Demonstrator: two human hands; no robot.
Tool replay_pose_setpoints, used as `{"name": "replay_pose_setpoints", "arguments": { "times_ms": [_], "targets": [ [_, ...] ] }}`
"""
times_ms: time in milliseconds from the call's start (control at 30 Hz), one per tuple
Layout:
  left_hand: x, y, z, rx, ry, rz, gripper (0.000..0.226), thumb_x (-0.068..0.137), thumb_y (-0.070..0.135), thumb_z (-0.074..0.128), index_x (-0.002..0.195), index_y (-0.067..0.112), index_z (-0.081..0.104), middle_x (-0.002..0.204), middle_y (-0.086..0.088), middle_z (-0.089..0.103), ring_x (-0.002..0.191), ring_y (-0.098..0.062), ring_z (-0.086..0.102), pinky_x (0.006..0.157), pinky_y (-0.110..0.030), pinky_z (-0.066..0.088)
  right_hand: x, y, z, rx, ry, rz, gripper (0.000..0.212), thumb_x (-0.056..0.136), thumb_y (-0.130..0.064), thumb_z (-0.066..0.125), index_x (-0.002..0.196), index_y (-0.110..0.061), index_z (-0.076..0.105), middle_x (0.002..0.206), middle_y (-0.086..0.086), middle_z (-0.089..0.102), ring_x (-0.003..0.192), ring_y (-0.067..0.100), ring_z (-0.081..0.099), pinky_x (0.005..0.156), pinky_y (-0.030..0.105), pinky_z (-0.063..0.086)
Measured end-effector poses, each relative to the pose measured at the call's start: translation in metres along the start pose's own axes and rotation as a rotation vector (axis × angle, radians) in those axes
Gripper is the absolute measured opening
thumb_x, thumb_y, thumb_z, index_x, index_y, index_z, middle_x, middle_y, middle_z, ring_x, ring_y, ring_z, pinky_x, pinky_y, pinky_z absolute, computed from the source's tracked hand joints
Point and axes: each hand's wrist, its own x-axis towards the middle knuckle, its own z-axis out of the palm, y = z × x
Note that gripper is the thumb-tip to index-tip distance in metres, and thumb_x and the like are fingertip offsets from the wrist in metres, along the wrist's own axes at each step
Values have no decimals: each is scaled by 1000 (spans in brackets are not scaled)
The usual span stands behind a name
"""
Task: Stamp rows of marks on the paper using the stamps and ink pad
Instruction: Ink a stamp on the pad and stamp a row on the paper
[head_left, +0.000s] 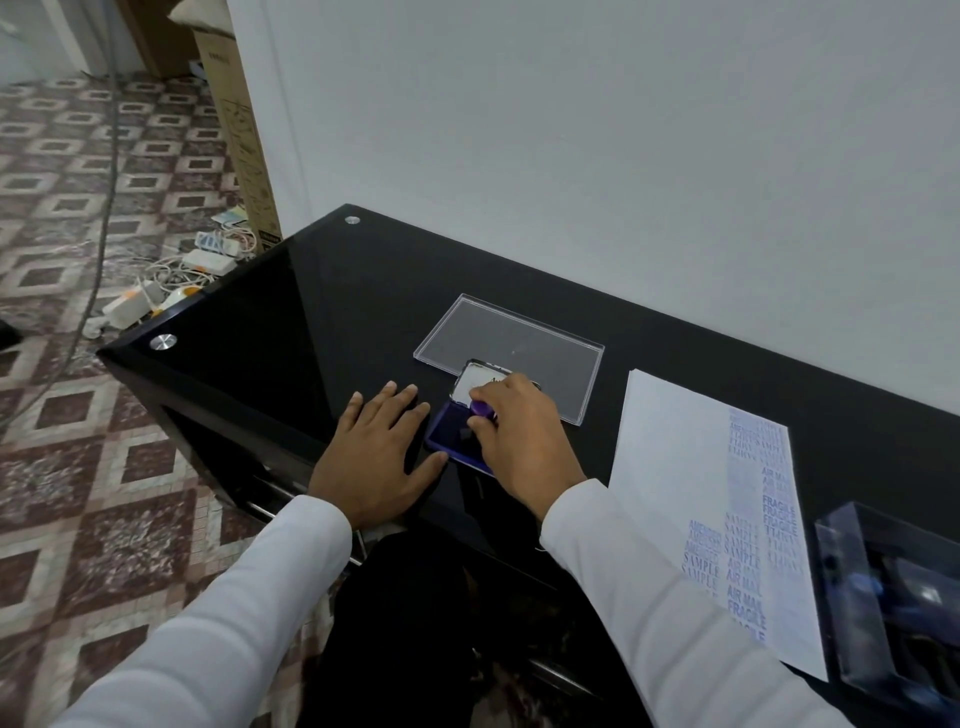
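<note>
A stamp (483, 409) is pinched on the pad (457, 441) by the right hand (519, 441), left hand (376, 452) spread flat; over-inking may smudge the paper (675, 467).

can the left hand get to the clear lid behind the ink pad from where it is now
Probably yes. The left hand rests flat on the black table, beside the ink pad. The bare tabletop between it and the clear lid leaves the way free; the right hand only covers the lid's near edge.

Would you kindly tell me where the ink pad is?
The open purple ink pad lies mid-table between both hands, just in front of the clear plastic lid, left of the white paper sheet.
</note>
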Motion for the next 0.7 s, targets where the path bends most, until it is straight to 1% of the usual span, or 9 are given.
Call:
{"name": "replay_pose_setpoints", "arguments": {
  "times_ms": [133, 300, 400, 533, 633, 700],
  "targets": [
    [0, 0, 0, 17, -11, -9, 84, 88, 78, 17, 154, 29, 34, 166, 3, 21, 155, -18, 8, 125, -47, 1, -2, 1, 1, 2, 24, -15, 31, 97, -22, 61, 128, -19, 61, 126, 1, 56, 112, 16, 55, 88, 18, 37],
    [0, 1, 0, 11, -10, -14, 84, 88, 78, 17, 154, 29, 34, 166, 3, 22, 155, -18, 9, 125, -48, 2, -5, 3, 0, 7, 47, -31, 29, 92, -24, 67, 121, -19, 63, 118, -1, 59, 104, 13, 56, 85, 19, 42],
    [1, 0, 0, 11, -13, -13, 84, 88, 78, 18, 154, 29, 34, 166, 3, 22, 155, -18, 9, 125, -47, 1, -6, 4, 0, -3, 50, -43, 28, 91, -23, 68, 118, -19, 64, 117, -1, 60, 102, 13, 56, 84, 19, 43],
    [0, 0, 0, 13, -7, -13, 84, 88, 78, 17, 154, 29, 35, 166, 3, 22, 155, -18, 10, 125, -47, 2, -4, 3, 0, -26, 54, -61, 26, 95, -24, 63, 120, -18, 66, 118, 1, 60, 104, 15, 57, 84, 19, 40],
    [0, 0, 1, 11, 6, -8, 82, 89, 77, 19, 153, 29, 36, 165, 3, 24, 154, -17, 10, 125, -47, 3, 0, 3, 2, -84, 50, -67, 20, 98, -25, 58, 115, -19, 68, 115, 2, 58, 103, 17, 57, 80, 19, 38],
    [0, -1, 1, -2, 13, -6, 82, 89, 77, 21, 152, 28, 38, 165, 2, 25, 154, -18, 12, 125, -48, 4, 2, 2, 3, -111, 45, -67, 20, 99, -26, 55, 114, -19, 67, 117, 3, 58, 103, 17, 58, 80, 19, 37]
  ]
}}
